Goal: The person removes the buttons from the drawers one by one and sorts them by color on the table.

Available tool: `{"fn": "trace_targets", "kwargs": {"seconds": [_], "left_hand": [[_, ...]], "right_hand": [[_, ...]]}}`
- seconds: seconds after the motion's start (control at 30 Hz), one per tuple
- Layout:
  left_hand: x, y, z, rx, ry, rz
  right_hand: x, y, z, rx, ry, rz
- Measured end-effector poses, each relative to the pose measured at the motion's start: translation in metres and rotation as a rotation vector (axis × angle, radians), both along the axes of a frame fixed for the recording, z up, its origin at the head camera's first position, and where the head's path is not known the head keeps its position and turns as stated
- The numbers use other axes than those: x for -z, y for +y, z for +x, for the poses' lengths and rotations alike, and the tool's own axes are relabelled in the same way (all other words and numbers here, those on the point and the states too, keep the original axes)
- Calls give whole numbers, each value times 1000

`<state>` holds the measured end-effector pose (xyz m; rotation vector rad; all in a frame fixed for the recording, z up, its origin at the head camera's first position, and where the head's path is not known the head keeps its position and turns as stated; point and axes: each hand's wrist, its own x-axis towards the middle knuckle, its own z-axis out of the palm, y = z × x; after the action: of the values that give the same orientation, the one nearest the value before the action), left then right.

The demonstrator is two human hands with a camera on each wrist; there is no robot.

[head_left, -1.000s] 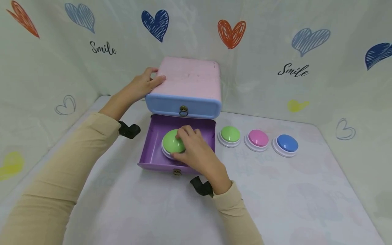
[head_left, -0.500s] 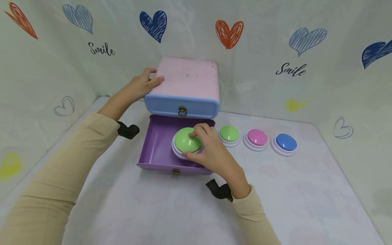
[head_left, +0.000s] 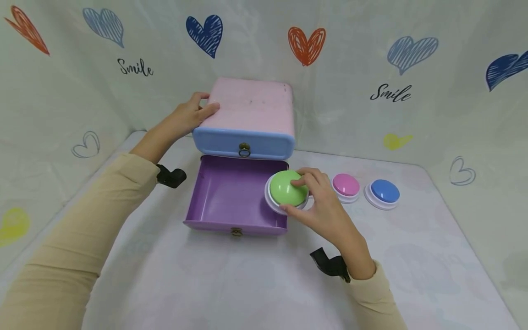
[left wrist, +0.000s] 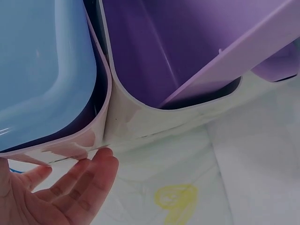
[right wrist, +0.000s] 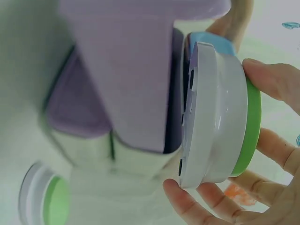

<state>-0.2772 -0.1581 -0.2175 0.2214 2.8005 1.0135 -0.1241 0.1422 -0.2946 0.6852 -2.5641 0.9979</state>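
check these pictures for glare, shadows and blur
Head: soft shadow on the table beside the left sleeve, small glint on the held green button; left wrist: pale sheen on the blue drawer; right wrist: lower-left green button blurred, the held one sharper.

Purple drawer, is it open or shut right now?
Open: the purple drawer juts out past the blue drawer above it, and its inside floor shows in the head view.

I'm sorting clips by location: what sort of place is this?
Probably a staged tabletop set indoors, though the wider room is out of view: a backdrop printed with hearts and "Smile", a pale table in front of it, and a small drawer unit set out on the table.
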Motion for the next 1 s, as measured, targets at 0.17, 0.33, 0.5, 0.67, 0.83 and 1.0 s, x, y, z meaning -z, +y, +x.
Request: {"fn": "trace_targets", "kwargs": {"seconds": [0.17,0.33,0.5,0.67,0.83,1.0], "left_hand": [[-1,-1,1,0,-2,3],[-1,-1,1,-2,-7,9],[-1,-1,1,-1,-3,8],[-1,0,0,-3,-7,9],[-1,0,0,-5,-6,10],[1,-1,-1,-8,-7,14]], "right_hand": [[6,16,0,35,-25,-6],[11,31,-1,67,-85,-33],[15,44,-2,89,-127,-53],[23,53,-4,105,-158,-31],[37,58,-11,106,-202,4],[52,60,-18,112,-268,44]]}}
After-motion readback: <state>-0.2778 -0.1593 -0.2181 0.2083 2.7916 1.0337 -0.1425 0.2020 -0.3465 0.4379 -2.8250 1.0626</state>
